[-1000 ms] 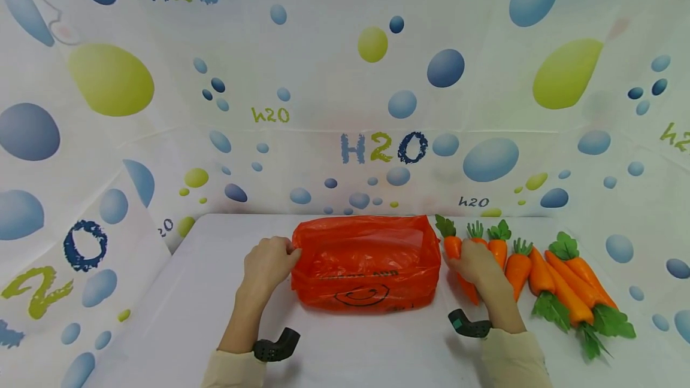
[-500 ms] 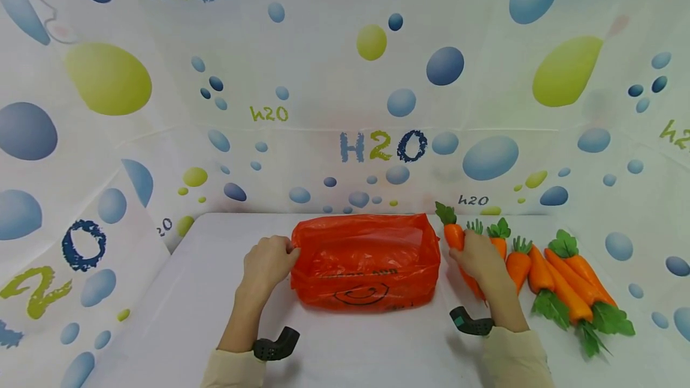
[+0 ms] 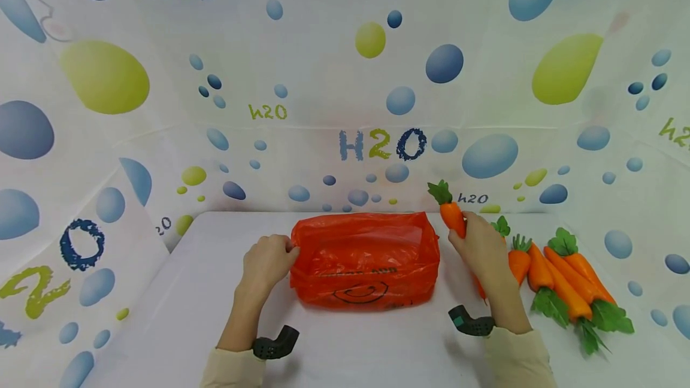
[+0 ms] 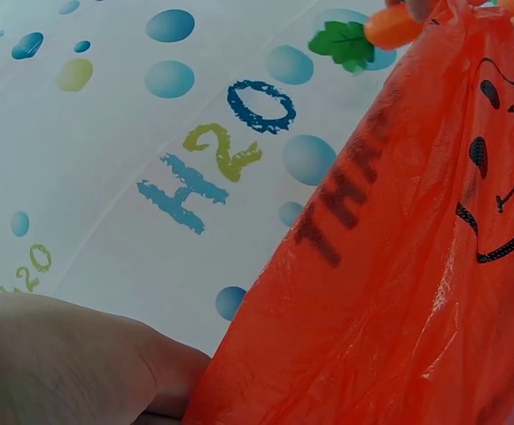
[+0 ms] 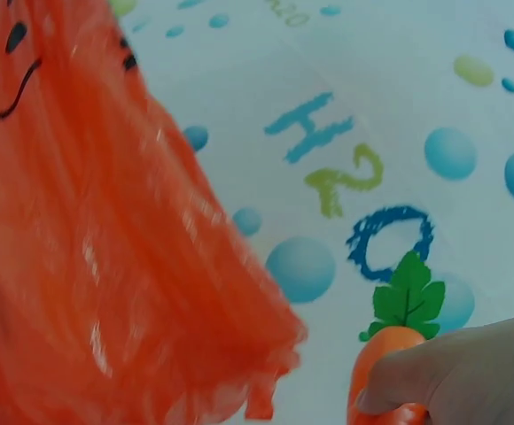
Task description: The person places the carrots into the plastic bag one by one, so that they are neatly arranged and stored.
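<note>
A red plastic bag [image 3: 366, 262] with a black printed face lies on the white table, its mouth spread wide. My left hand [image 3: 268, 262] pinches the bag's left edge; in the left wrist view the thumb side [image 4: 89, 359] meets the red film. Just right of the bag, my right hand [image 3: 480, 250] grips an orange toy carrot [image 3: 451, 218], raised with its green leaves [image 3: 440, 192] pointing up and away. The right wrist view shows the thumb laid across this carrot [image 5: 383, 354]. Its lower end is hidden behind the hand.
Several more toy carrots lie in a row on the right of the table, among them an upright one [image 3: 519, 265] and a slanted one [image 3: 568, 292] with leaves toward me. Behind the table [image 3: 215, 292] hangs a white sheet [image 3: 323, 76] with drops.
My right hand has lifted the leftmost carrot off the table and moved it up and slightly away. My left hand stays at the bag's edge.
</note>
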{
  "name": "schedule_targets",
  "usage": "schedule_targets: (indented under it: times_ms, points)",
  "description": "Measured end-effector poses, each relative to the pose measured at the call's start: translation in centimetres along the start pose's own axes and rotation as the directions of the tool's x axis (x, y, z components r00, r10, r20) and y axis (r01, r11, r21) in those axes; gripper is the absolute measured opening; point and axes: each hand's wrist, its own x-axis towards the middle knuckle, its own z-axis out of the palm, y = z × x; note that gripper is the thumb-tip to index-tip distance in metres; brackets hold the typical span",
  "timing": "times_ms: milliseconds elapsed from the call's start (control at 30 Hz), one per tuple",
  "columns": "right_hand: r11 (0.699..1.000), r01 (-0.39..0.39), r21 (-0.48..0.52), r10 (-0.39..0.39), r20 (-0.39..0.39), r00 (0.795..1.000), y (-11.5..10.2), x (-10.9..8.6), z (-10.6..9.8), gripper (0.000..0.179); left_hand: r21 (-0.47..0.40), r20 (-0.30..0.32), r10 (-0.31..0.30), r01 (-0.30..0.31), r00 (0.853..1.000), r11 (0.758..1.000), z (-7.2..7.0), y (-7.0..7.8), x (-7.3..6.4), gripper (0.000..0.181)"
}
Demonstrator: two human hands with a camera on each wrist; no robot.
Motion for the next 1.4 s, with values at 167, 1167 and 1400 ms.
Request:
schedule_targets:
  times_ms: [167, 1167, 1400]
  points:
    - [1.000, 0.024, 0.002, -0.024, -0.052, 0.998, -1.7, -0.5, -0.7, 0.058, -0.004, 0.004, -0.006, 0.006, 1.000, 1.000, 0.1, -0.1, 0.2, 0.020]
    - [0.881, 0.465, -0.088, -0.467, -0.325, 0.823, -9.0, -3.7, 1.9, 0.053, -0.061, 0.026, 0.001, 0.001, 1.000, 0.998, 0.0, -0.2, 0.2, 0.020]
    - [0.854, 0.515, -0.067, -0.517, -0.215, 0.829, -9.9, -4.3, 3.0, 0.053, -0.056, 0.026, 0.001, 0.000, 1.000, 0.998, 0.1, -0.2, 0.2, 0.020]
